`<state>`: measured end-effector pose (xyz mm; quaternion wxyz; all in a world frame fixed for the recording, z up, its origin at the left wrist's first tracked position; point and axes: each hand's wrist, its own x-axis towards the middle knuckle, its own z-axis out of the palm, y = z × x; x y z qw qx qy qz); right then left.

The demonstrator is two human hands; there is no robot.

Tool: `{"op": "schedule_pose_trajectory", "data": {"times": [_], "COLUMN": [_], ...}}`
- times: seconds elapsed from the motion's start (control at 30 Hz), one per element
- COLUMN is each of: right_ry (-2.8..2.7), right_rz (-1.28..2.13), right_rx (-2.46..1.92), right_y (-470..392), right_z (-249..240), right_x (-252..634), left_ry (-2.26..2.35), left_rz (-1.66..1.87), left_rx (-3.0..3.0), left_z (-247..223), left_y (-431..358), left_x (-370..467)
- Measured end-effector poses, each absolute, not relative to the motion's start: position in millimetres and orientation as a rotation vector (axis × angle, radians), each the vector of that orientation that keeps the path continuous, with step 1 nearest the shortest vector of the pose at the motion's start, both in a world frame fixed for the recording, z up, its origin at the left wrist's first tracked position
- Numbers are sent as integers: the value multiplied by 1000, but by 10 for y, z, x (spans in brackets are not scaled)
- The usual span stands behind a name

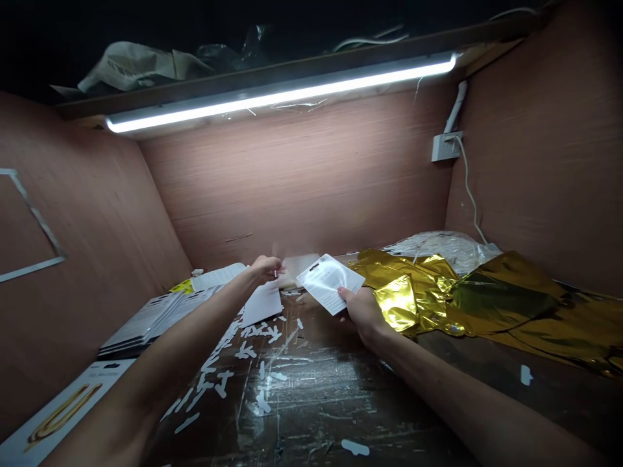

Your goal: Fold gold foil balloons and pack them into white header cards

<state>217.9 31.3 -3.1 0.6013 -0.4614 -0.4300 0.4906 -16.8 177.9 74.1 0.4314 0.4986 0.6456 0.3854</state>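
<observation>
In my right hand (366,311) is a white printed card (327,285) with a black hang slot near its upper corner. The thumb lies on top of it, and the card is tilted. My left hand (267,267) is closed in a pinch to the left of the card. Beside its fingertips is a blurred whitish patch (299,267); whether the fingers grip it I cannot tell. Below that hand lies a plain white card (263,303). Small white cut-off scraps (247,351) are strewn over the dark tabletop (316,402).
Crumpled gold foil sheets (423,279) cover the right side, with clear plastic (438,243) behind. Stacks of printed cards (146,318) and a card picturing a golden loop (63,408) lie at left. A tube light (282,96) hangs above; a power socket (445,147) is on the wall.
</observation>
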Motion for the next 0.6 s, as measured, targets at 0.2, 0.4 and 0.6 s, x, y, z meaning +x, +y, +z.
{"op": "schedule_pose_trajectory", "data": {"times": [0.2, 0.4, 0.6], "right_ry": [-1342, -1594, -1616], "right_rz": [1509, 1527, 1490], "right_rx": [-916, -883, -889], "right_y": [115, -14, 77], "right_z": [-46, -135, -196], "right_x": [2042, 1933, 1939], "left_ry": [1242, 1053, 1000], "left_rz": [1253, 1378, 1429], "left_rx": [1082, 959, 855], "left_z": [586, 244, 263], "left_y": [1246, 696, 1128], "left_x": [-547, -716, -479]}}
